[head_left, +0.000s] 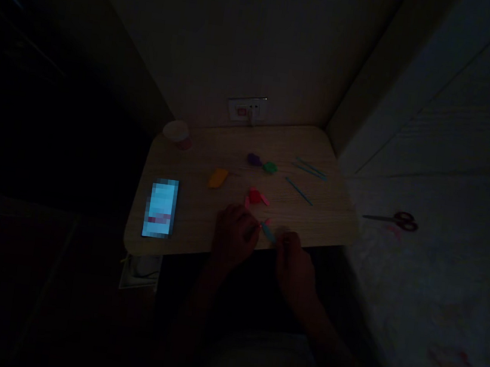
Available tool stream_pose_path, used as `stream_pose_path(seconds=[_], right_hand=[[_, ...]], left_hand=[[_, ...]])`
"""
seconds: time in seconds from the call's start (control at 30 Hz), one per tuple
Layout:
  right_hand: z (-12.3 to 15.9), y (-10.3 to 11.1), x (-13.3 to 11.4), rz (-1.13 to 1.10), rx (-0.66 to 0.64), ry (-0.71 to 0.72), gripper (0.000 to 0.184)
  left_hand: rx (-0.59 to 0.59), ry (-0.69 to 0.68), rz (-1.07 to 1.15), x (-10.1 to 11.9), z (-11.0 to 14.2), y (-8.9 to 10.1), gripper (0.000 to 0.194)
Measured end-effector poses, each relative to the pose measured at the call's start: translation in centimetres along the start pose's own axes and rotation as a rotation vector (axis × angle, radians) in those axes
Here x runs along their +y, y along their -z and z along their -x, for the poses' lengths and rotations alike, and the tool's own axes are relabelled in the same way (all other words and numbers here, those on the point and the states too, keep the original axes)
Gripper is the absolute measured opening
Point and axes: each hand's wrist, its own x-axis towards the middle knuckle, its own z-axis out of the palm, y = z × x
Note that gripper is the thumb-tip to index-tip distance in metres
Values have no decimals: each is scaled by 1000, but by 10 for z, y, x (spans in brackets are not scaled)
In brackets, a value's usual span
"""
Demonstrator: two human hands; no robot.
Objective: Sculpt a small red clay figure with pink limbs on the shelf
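The scene is very dark, so fine detail is lost. My left hand is closed at the table's front edge, its fingertips at a small pink piece whose kind I cannot make out. My right hand is closed around the lower end of a short light-blue strip. The strip's upper end meets the pink piece by my left fingertips. Just beyond my hands lies a red piece with pink strips around it. Farther back are an orange piece, a purple piece and a green piece.
Three thin blue sticks lie at the table's right. A lit phone rests at the left, with a cup behind it. Scissors lie on a pale surface to the right. A wall socket sits behind the table.
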Motion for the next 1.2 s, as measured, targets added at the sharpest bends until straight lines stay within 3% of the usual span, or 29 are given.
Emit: stream_pose_path(seconds=[0.27,0.57,0.93,1.2], right_hand=[[-2,8,-1,-166,64,54,27],[-2,8,-5,105,43,61,18],[-1,2,-5,207,13,136,13],[-1,3,-1,28,96,132,19]], left_hand=[[5,-8,5,-1,0,2,7],[-21,6,-18,1,1,2,5],[-32,25,-12,3,-1,3,6],[-38,5,-7,2,0,4,6]])
